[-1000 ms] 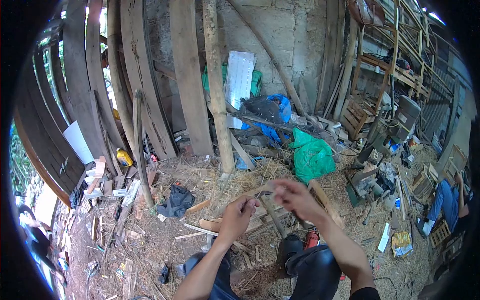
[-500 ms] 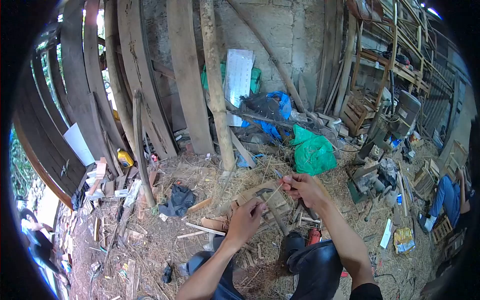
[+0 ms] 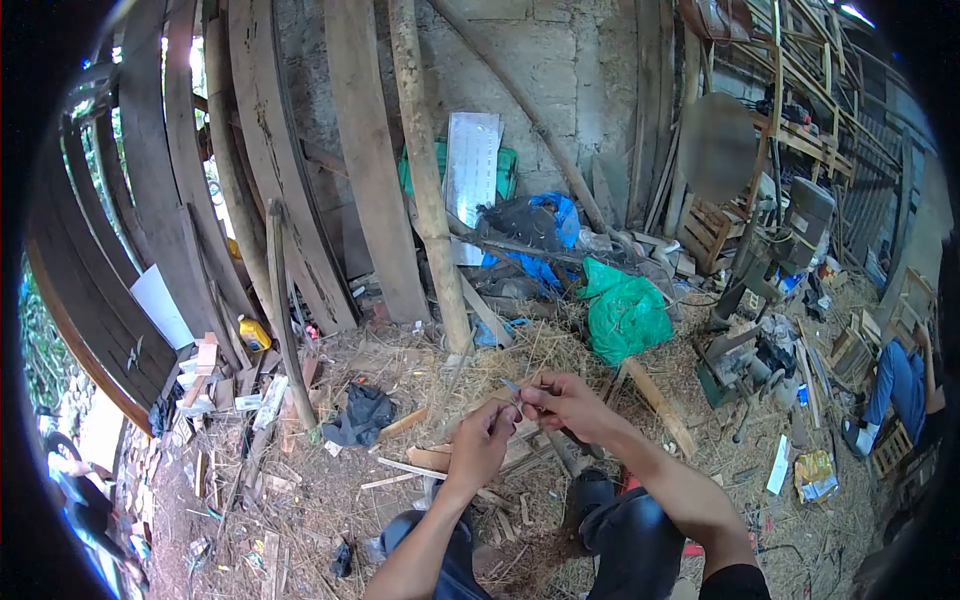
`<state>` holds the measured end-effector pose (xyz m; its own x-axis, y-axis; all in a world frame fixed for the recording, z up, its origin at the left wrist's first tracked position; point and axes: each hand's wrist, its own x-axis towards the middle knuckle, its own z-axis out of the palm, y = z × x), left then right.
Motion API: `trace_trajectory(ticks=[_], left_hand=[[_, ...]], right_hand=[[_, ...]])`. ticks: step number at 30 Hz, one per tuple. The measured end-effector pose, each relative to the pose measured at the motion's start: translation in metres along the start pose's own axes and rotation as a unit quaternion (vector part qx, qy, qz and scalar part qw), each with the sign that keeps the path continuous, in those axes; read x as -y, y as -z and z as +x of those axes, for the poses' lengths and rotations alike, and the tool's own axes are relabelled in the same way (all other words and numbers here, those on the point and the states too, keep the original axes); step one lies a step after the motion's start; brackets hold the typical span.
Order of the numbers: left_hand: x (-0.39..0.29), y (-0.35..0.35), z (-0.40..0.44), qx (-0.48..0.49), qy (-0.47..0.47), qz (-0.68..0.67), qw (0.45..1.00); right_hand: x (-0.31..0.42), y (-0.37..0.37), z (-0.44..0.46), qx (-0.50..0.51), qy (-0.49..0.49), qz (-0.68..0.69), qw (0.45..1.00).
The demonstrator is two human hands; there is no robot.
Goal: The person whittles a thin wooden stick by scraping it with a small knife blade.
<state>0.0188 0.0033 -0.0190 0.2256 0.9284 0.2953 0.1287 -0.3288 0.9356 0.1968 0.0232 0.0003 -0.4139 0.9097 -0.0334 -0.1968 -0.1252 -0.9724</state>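
Observation:
My left hand (image 3: 480,440) and my right hand (image 3: 562,404) meet above the ground at the centre, fingertips nearly touching. Both are closed in a pinch. A small thin blade-like piece (image 3: 511,386) sticks up from between the right fingers. Whatever the left fingertips pinch is too small to make out. Below the hands, a wooden board and the handle of a hammer (image 3: 562,453) show in part, and the hammer's head is hidden.
A green bag (image 3: 625,312) lies ahead, with a black bag (image 3: 362,415) to the left. A long wood piece (image 3: 658,408) is right of my hands. Wooden posts (image 3: 430,190) stand ahead. People sit at the far right (image 3: 897,395) and far left.
My hands have come together from apart, the right one moving left and slightly down. The hammer's head, visible half a second ago, is now covered. The view has shifted slightly.

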Motion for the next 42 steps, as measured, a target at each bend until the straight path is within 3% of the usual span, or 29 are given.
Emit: trace_trajectory(ticks=[2, 5, 7, 10, 14, 17, 18, 20, 23, 27, 29, 35, 39, 41, 42], left_hand=[[0.003, 0.001, 0.001, 0.007, -0.004, 0.019, 1.0], [0.002, 0.002, -0.005, 0.016, 0.012, -0.005, 1.0], [0.002, 0.004, -0.006, 0.025, 0.028, -0.042, 0.998], [0.004, 0.006, -0.008, 0.003, 0.006, 0.009, 1.0], [-0.011, 0.003, 0.003, -0.013, 0.019, 0.081, 0.996], [-0.005, -0.007, 0.006, -0.027, -0.009, 0.067, 0.997], [-0.003, -0.01, 0.007, -0.045, -0.046, 0.055, 0.996], [-0.003, -0.01, 0.007, -0.038, -0.048, 0.043, 0.997], [-0.001, -0.008, 0.006, -0.029, -0.041, 0.041, 0.998], [0.0, -0.008, 0.001, -0.015, -0.031, 0.065, 0.997], [-0.007, -0.008, 0.002, -0.015, -0.029, 0.064, 0.997], [-0.004, -0.012, 0.002, 0.007, -0.022, 0.059, 0.998], [-0.005, -0.01, 0.001, 0.032, -0.008, 0.064, 0.997], [-0.014, -0.004, -0.008, 0.044, 0.02, 0.026, 0.998], [-0.016, -0.001, -0.012, 0.058, 0.047, -0.011, 0.997]], right_hand=[[-0.002, 0.005, 0.004, -0.016, -0.014, 0.006, 1.0], [0.006, 0.023, 0.008, -0.12, 0.002, 0.032, 0.992], [0.004, 0.051, 0.006, -0.128, 0.012, 0.073, 0.989], [0.015, 0.055, -0.005, -0.161, 0.019, 0.112, 0.98], [0.014, 0.019, -0.011, -0.125, 0.03, 0.025, 0.991], [0.001, 0.003, -0.006, 0.008, 0.024, -0.001, 1.0], [0.0, 0.002, -0.005, 0.005, 0.025, 0.001, 1.0], [-0.001, 0.004, -0.003, -0.019, -0.026, 0.032, 0.999], [-0.002, 0.008, -0.002, -0.004, -0.028, 0.091, 0.995], [0.003, 0.012, -0.004, -0.024, -0.015, 0.03, 0.999], [-0.005, 0.009, -0.005, 0.038, 0.008, -0.003, 0.999], [0.006, 0.011, -0.006, -0.041, -0.035, 0.005, 0.999], [0.003, 0.029, -0.001, -0.005, -0.052, 0.032, 0.998], [0.008, 0.05, 0.001, -0.207, -0.008, 0.002, 0.978], [0.006, 0.077, -0.002, -0.224, 0.036, 0.064, 0.972]])
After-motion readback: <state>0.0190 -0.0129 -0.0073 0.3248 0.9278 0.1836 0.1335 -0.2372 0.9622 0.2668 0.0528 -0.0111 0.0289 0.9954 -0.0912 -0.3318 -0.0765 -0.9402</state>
